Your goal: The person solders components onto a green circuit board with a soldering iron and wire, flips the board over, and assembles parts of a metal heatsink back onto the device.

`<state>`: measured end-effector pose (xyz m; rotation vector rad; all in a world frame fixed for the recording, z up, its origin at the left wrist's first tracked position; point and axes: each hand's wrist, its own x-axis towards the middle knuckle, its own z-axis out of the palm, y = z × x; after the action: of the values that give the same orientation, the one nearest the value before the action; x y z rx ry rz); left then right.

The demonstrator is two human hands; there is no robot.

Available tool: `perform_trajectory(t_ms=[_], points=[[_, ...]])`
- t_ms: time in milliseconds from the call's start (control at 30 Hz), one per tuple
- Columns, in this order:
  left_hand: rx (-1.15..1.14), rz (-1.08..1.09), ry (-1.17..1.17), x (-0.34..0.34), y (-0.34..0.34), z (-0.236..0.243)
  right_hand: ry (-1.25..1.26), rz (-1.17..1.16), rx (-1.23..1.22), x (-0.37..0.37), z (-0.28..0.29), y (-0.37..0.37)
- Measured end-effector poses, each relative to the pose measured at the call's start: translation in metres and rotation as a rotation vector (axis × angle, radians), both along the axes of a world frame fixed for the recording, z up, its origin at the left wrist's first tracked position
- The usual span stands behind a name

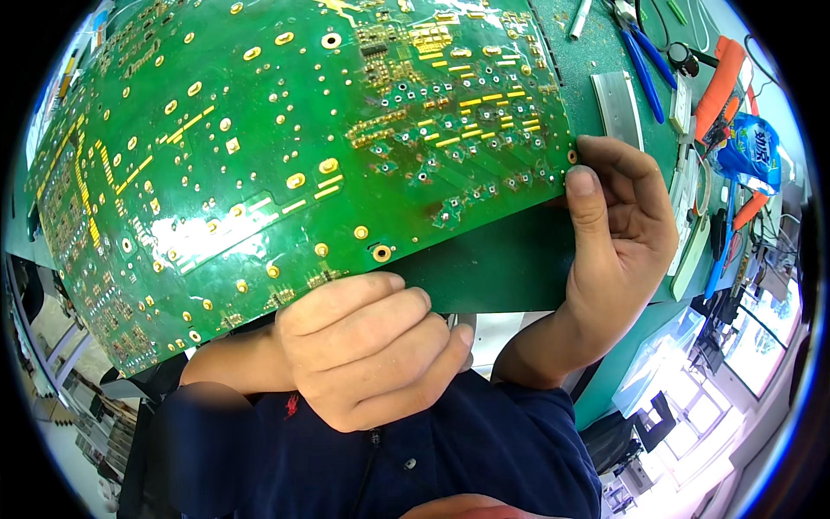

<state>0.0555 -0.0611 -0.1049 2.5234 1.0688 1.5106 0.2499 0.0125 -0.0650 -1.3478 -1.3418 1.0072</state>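
A large green circuit board with gold pads, plated holes and small parts fills the upper left and middle, its near edge running at a slant. My right hand pinches its right corner, the thumb on the upper face and the curled fingers behind. My left hand is closed at the board's near edge, close to a plated corner hole; the board's edge passes right along its knuckles. Whatever the left fingers may hold is hidden. Brownish residue shows around the solder points at the board's right part.
A green work mat lies beneath the board. To the right are blue-handled pliers, a silver metal bar, an orange-handled tool, a blue plastic packet and a clear plastic box.
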Motion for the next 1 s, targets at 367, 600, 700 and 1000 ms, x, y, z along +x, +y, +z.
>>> perform_trajectory(t_ms=[367,600,700,1000], points=[[-0.175,0.045,0.053,0.01,0.005,0.004,-0.006,0.012,-0.038,0.004,-0.001,0.001],[-0.194,0.039,0.086,0.009,0.007,0.008,-0.004,0.019,-0.046,0.001,0.001,0.003],[-0.191,0.051,0.102,0.009,0.005,0.007,-0.005,0.028,-0.044,0.003,0.001,0.002],[-0.169,0.02,0.118,0.002,0.003,0.008,-0.015,0.061,-0.035,0.005,-0.001,0.004]])
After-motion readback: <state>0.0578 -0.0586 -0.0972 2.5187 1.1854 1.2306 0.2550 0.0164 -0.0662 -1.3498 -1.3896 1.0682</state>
